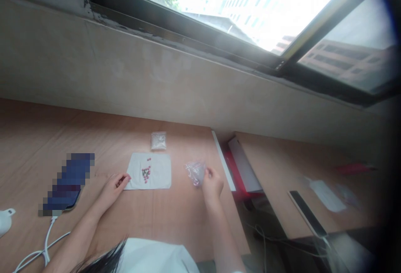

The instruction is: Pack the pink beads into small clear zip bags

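A white cloth or sheet lies flat on the table, bearing a small cluster of pink and dark green bead-like pieces. At the left edge of this sheet is my left hand, its fingers curled and the tips drawn together; whether something small sits between them cannot be made out. To the right of the sheet, my right hand pinches a small clear plastic bag by its right side. Pinkish bits show inside the bag. Behind the sheet lies another small clear bag with pale contents.
On the left lies a phone with a white cable, near a white object. A gap with a red item separates a second table, holding another phone and a white packet. A wall and window rise behind.
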### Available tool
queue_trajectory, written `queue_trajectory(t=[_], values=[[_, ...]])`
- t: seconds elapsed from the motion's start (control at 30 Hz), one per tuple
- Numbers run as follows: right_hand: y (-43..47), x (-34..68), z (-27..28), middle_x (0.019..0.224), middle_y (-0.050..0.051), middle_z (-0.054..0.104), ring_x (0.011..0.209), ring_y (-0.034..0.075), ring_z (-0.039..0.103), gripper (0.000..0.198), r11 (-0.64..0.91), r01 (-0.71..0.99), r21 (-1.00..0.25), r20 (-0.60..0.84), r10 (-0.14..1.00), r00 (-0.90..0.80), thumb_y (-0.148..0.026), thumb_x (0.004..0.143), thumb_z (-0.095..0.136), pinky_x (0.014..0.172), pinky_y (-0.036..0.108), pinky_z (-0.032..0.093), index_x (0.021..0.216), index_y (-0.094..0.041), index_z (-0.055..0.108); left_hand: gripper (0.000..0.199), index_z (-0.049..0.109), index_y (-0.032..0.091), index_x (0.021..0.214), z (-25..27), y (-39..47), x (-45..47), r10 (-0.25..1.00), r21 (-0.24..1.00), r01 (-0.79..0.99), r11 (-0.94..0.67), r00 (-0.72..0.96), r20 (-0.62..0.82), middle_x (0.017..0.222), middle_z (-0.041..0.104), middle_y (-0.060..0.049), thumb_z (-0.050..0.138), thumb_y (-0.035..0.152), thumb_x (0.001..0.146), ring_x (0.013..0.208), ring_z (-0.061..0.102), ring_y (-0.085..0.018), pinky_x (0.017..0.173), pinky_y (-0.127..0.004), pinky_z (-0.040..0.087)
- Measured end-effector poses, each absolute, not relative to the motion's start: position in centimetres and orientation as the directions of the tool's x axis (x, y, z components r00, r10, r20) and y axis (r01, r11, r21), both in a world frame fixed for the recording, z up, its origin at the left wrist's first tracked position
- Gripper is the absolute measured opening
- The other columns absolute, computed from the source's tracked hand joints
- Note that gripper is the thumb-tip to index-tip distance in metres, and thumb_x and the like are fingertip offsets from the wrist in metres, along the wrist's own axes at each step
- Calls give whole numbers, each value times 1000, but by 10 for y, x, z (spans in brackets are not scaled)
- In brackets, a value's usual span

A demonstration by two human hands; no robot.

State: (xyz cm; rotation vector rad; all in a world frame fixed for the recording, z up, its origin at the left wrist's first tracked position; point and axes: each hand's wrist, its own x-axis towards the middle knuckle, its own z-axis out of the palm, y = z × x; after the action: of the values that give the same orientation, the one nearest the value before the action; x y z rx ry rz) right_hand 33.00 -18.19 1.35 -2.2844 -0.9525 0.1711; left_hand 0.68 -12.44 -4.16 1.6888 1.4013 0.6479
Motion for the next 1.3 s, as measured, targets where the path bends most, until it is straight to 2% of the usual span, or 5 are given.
queue_trajectory(t=[0.13, 0.3, 0.4, 1.0, 1.3], values=[[-188, 290, 42, 92, 9, 62, 88, 21, 55, 25, -189, 553, -811, 229, 768, 598, -27, 72, 46, 77, 32, 41, 86, -15, 62, 30, 57, 16, 77, -4, -127, 17, 946, 897, 419, 144, 207, -249, 75, 60, -1, 43, 43, 73, 73, 53, -17, 64, -23, 39], [-189, 213, 54, 88, 4, 64, 83, 16, 58, 19, 128, 403, -906, 232, 947, 222, -20, 75, 47, 75, 29, 45, 84, -22, 63, 31, 53, 17, 73, 44, -137, 49, 833, 964, 255, 75, 516, -201, 63, 50, 3, 37, 43, 78, 61, 45, -11, 59, -20, 37], [-188, 185, 57, 90, 3, 63, 84, 15, 57, 21, 196, 369, -908, 246, 965, 92, -18, 76, 45, 75, 28, 44, 83, -24, 64, 31, 48, 17, 64, 51, -139, 55, 826, 974, 223, 45, 540, -162, 59, 43, 4, 37, 43, 78, 56, 41, -10, 54, -20, 35], [-160, 191, 65, 57, -2, 49, 56, 9, 44, 15, -161, 347, -924, -204, 975, -89, -26, 69, 48, 51, 20, 33, 59, -14, 48, 30, 58, 14, 72, 59, -140, 43, 726, 939, 322, -117, 673, -141, 65, 54, 1, 39, 37, 75, 62, 47, -14, 55, -21, 37], [-158, 192, 53, 53, -4, 41, 52, 7, 38, 10, -173, 216, -961, -206, 969, -138, -16, 64, 40, 47, 18, 27, 54, -15, 43, 28, 46, 16, 55, 61, -145, 40, 776, 937, 349, -9, 593, -213, 54, 40, 4, 35, 32, 75, 54, 39, -11, 50, -20, 32]])
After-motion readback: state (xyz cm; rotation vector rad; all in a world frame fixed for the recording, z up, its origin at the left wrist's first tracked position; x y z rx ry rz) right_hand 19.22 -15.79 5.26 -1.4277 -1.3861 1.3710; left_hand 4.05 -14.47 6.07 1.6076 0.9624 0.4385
